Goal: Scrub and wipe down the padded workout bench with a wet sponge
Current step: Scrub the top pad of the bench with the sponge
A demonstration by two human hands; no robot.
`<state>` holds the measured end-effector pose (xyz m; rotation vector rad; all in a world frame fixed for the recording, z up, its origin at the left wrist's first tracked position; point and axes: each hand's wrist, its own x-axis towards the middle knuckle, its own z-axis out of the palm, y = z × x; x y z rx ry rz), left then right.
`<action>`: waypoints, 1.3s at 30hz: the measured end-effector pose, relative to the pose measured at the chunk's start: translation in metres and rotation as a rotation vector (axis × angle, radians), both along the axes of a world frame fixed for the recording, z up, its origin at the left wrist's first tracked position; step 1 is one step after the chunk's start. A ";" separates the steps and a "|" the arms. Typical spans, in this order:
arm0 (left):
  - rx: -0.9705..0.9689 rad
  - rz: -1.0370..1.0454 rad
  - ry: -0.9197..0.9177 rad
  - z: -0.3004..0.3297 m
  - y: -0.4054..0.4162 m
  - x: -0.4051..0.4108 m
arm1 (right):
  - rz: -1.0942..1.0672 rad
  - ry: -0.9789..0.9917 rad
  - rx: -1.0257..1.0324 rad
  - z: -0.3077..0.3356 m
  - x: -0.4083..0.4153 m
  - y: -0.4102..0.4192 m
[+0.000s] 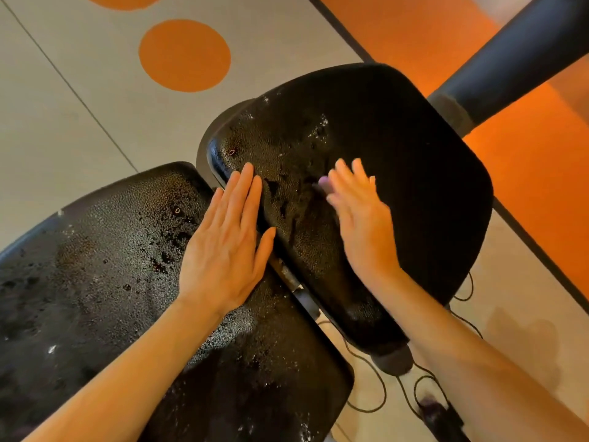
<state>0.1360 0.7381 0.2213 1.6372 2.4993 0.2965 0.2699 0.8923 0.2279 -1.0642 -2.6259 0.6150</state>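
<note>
L hand point(226, 247) flat on wet bench point(398, 148); R hand point(360, 218), fingers straight, presses purple sponge point(324, 184).

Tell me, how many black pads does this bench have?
2: the near pad under the left hand, and the far pad under the right hand. More may lie out of view.

Warm dim light; glare on wet pads point(134, 237); right hand point(357, 215) motion-blurred; edges fisheye-bent.

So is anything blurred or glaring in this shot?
Head view: the right hand and the sponge under it are motion-blurred; the left hand is sharp; wet glints speckle the bench; wide-angle bending at the edges.
</note>
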 end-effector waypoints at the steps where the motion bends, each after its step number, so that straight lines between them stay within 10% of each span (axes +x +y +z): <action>1: -0.001 0.002 0.005 -0.001 -0.001 0.000 | -0.169 -0.003 0.021 0.000 -0.015 0.028; 4: 0.005 -0.005 0.011 -0.002 0.001 0.000 | -0.378 -0.026 0.059 0.001 -0.030 0.023; 9: -0.002 0.010 -0.004 0.001 0.001 0.000 | 0.179 -0.050 0.052 0.004 0.032 -0.063; 15: -0.016 0.008 0.017 -0.002 0.001 0.000 | -0.341 -0.010 0.049 -0.002 -0.043 0.033; 21: -0.010 0.011 -0.003 0.001 0.001 0.000 | 0.295 -0.038 0.040 -0.004 0.025 -0.057; 26: -0.012 0.013 0.014 -0.001 0.001 0.000 | -0.115 0.086 -0.066 -0.002 -0.042 0.023; 31: -0.008 0.044 -0.005 0.002 0.002 0.000 | 0.130 0.076 -0.099 0.002 0.038 -0.031; 39: -0.030 0.032 0.008 0.000 0.002 0.000 | -0.009 0.082 -0.053 -0.004 -0.099 0.079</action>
